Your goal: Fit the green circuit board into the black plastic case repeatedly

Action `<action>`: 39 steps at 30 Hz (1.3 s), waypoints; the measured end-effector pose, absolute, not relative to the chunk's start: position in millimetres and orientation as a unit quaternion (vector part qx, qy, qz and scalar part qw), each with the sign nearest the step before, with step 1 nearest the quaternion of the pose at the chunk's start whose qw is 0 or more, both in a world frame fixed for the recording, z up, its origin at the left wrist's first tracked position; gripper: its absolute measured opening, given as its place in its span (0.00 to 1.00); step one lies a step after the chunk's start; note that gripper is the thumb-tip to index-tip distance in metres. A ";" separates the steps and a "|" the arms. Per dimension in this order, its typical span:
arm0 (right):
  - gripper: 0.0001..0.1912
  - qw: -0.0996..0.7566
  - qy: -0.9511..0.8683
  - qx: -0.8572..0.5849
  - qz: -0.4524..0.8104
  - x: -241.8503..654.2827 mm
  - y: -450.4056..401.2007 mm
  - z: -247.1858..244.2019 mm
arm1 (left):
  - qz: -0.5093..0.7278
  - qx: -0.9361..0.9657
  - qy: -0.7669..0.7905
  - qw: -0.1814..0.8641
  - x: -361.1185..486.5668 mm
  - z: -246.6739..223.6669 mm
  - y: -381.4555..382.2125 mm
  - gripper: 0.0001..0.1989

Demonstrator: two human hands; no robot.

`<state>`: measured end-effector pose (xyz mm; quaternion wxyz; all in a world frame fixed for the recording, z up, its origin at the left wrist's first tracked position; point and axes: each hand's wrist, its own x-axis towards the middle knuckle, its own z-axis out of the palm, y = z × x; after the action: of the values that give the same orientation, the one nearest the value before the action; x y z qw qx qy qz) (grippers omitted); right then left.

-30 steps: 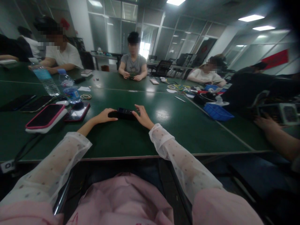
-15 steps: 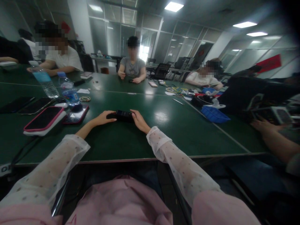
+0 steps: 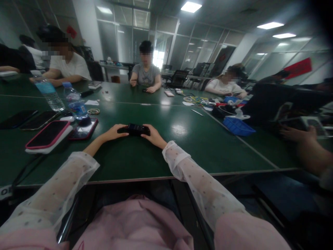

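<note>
A small black device with a rectangular screen [image 3: 135, 129] is held just over the green table [image 3: 125, 158], in front of me. It has dark, strap-like ends; its exact kind is not clear. The fingers of my left hand [image 3: 116, 132] close around its left end, thumb along the near side. At the opposite end, my right hand [image 3: 154, 135] grips it with the thumb on the near edge and fingers behind. Part of each end is hidden by my fingers.
Left of my hands lie a pink-rimmed phone [image 3: 48, 134], another phone [image 3: 84, 128] and two water bottles [image 3: 49, 92]. A blue basket [image 3: 238, 126] and tangled cables [image 3: 197, 101] are to the right. Several people sit around; a co-worker's hand [image 3: 299, 133] is at far right.
My right thumb has shifted inward onto the device's near edge, and the right hand wraps its end more closely. The device is turned slightly. My left hand stays nearly in place.
</note>
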<state>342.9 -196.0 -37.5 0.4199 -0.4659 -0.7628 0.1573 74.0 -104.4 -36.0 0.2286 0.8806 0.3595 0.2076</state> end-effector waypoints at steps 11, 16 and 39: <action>0.28 0.423 -0.762 -0.462 0.167 341.9 -195.8 -36.2 | 0.220 0.878 0.354 0.234 75.1 -33.6 -108.0 0.34; 0.27 0.422 -0.758 -0.463 0.183 342.2 -196.8 -35.4 | 0.209 0.880 0.352 0.239 75.0 -28.2 -112.1 0.33; 0.28 0.416 -0.755 -0.474 0.179 341.8 -193.6 -39.0 | 0.210 0.878 0.355 0.241 72.8 -30.8 -109.9 0.34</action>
<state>341.8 -193.6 -39.0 0.4159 -0.4740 -0.7553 0.1786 72.8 -109.9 -30.8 0.2414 0.8785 0.3548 0.2101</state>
